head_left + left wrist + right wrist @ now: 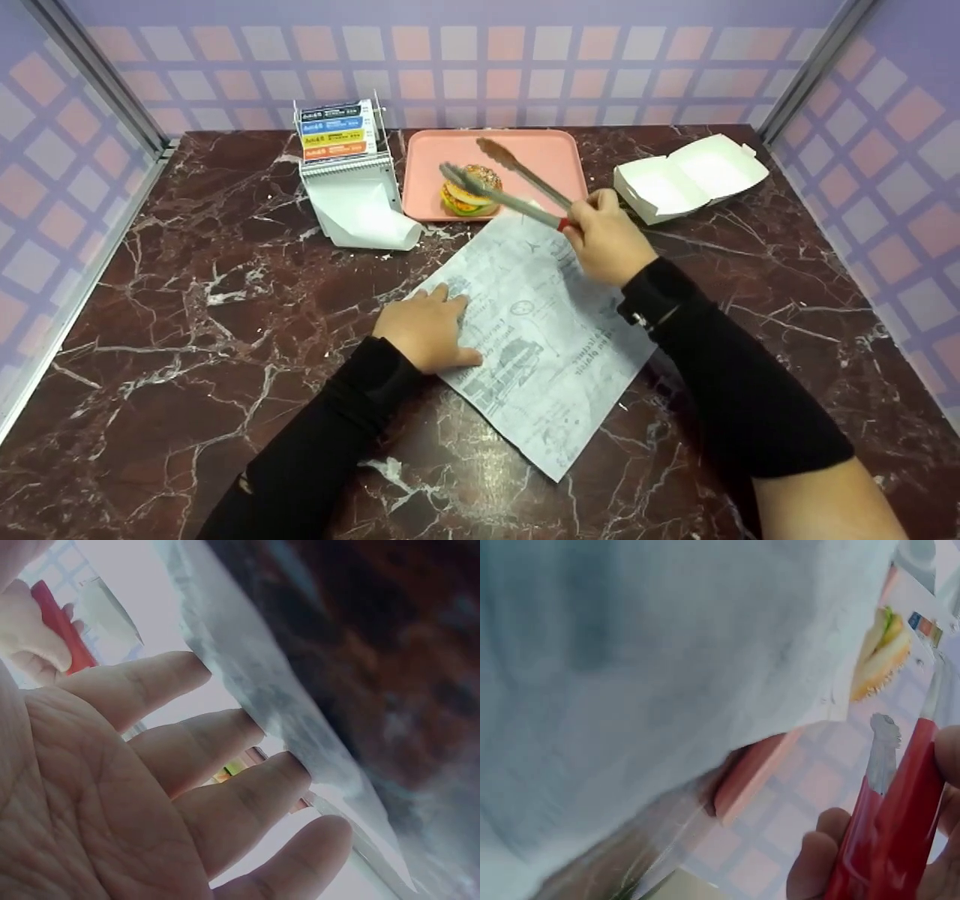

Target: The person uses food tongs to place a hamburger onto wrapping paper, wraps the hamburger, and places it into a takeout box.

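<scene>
My left hand rests with fingers spread on the left edge of a printed wrapping paper, which lies diagonally on the table. In the left wrist view, the straight fingers touch the paper. My right hand grips a pair of food tongs by the red handles, seen in the right wrist view. Apart and angled left, the tongs' metal arms reach over a pink tray. A hamburger with a seeded bun sits on that tray near its front edge, partly hidden behind one tong arm.
An unfolded white burger box stands at the back right. Left of the tray is a stand with several coloured labels, a curled white sheet in front of it. Patterned walls border the marbled table at the back and sides.
</scene>
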Tool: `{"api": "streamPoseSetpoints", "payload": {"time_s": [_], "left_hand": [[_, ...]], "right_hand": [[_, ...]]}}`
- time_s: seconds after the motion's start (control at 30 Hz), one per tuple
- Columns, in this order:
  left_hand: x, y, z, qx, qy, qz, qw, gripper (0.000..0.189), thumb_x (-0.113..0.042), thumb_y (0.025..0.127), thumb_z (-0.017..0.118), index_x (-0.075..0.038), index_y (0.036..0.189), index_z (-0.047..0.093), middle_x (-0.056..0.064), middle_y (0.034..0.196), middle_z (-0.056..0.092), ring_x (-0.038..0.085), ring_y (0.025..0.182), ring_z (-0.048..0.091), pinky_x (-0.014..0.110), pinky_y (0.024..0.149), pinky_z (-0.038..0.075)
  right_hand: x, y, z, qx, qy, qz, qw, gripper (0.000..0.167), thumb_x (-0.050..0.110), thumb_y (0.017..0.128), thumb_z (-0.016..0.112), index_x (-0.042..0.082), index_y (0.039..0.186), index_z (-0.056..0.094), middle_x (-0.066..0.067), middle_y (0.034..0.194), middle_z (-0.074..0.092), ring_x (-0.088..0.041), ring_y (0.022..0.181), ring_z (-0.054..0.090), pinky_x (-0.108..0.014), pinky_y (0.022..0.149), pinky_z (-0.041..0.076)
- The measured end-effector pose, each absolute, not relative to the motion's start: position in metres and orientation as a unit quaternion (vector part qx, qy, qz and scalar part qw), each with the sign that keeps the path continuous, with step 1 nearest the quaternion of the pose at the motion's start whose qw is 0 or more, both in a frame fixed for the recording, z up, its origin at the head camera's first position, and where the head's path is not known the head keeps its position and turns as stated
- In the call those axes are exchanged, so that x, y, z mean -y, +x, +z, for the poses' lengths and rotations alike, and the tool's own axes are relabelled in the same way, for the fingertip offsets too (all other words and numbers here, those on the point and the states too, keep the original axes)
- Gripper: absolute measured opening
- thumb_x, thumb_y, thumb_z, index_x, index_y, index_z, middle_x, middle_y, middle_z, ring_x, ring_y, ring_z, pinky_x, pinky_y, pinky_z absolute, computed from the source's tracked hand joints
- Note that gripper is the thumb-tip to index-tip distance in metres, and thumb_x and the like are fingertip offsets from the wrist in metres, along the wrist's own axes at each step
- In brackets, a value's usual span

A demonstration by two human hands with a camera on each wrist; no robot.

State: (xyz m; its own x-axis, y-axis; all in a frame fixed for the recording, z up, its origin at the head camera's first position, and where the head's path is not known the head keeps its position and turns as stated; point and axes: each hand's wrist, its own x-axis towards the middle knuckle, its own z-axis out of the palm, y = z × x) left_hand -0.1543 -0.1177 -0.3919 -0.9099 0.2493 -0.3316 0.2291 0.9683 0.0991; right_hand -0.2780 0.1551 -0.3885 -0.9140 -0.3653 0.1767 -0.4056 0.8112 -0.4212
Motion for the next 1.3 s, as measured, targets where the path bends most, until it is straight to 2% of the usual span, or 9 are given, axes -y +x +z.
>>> {"api": "streamPoseSetpoints", "payload": {"time_s": [0.2,0.47,0.6,0.8,0.93,1.07,1.3], "left_hand": [[0.118,-0.154,-0.393,-0.977,0.124,0.025,0.171,0.104,-0.075,0.086,0.068,-0.017,0.165,0.035,0.017,0.172,0.029,0.045,0.153,0.038,0.065,0.116,0.044],[0.119,-0.153,-0.393,-0.977,0.125,0.028,0.169,0.103,-0.075,0.086,0.068,-0.017,0.165,0.035,0.017,0.172,0.029,0.045,0.154,0.038,0.065,0.116,0.044],[0.119,-0.153,-0.392,-0.977,0.125,0.029,0.172,0.102,-0.074,0.087,0.067,-0.017,0.165,0.036,0.017,0.173,0.029,0.045,0.154,0.037,0.065,0.116,0.043],[0.119,-0.154,-0.392,-0.977,0.125,0.028,0.172,0.102,-0.074,0.087,0.067,-0.017,0.165,0.036,0.017,0.173,0.028,0.044,0.154,0.037,0.065,0.116,0.044],[0.118,-0.154,-0.392,-0.977,0.124,0.025,0.173,0.102,-0.075,0.087,0.067,-0.017,0.165,0.036,0.017,0.173,0.028,0.044,0.154,0.037,0.065,0.116,0.044],[0.118,-0.155,-0.393,-0.977,0.124,0.024,0.175,0.102,-0.075,0.087,0.067,-0.017,0.165,0.035,0.017,0.173,0.028,0.044,0.155,0.036,0.065,0.117,0.043],[0.119,-0.154,-0.394,-0.977,0.127,0.024,0.169,0.103,-0.076,0.086,0.067,-0.017,0.165,0.036,0.017,0.173,0.028,0.044,0.154,0.038,0.065,0.116,0.044]], "right_hand": [[-0.154,-0.272,-0.398,0.955,0.199,0.222,0.017,0.019,0.023,0.107,0.058,0.005,0.107,0.064,-0.025,0.132,0.044,-0.047,0.113,0.054,-0.061,0.102,0.048],[-0.149,-0.275,-0.39,0.963,0.184,0.196,-0.019,0.024,0.03,0.108,0.056,0.006,0.11,0.063,-0.022,0.124,0.042,-0.044,0.109,0.048,-0.058,0.097,0.048],[-0.147,-0.274,-0.384,0.966,0.18,0.186,-0.023,0.023,0.03,0.108,0.056,0.008,0.106,0.063,-0.019,0.119,0.041,-0.042,0.104,0.047,-0.055,0.093,0.049],[-0.145,-0.271,-0.386,0.966,0.186,0.181,-0.015,0.023,0.028,0.109,0.055,0.008,0.103,0.063,-0.017,0.117,0.041,-0.037,0.087,0.059,-0.049,0.082,0.054],[-0.144,-0.268,-0.387,0.964,0.198,0.179,-0.001,0.023,0.028,0.109,0.055,0.007,0.101,0.062,-0.018,0.117,0.04,-0.035,0.08,0.059,-0.048,0.077,0.056],[-0.141,-0.265,-0.387,0.963,0.203,0.178,0.007,0.024,0.029,0.108,0.058,0.006,0.101,0.062,-0.018,0.116,0.041,-0.036,0.083,0.059,-0.05,0.077,0.057],[-0.136,-0.263,-0.385,0.962,0.194,0.188,-0.026,0.025,0.03,0.107,0.057,0.005,0.106,0.063,-0.02,0.117,0.045,-0.038,0.093,0.062,-0.052,0.084,0.058]]}}
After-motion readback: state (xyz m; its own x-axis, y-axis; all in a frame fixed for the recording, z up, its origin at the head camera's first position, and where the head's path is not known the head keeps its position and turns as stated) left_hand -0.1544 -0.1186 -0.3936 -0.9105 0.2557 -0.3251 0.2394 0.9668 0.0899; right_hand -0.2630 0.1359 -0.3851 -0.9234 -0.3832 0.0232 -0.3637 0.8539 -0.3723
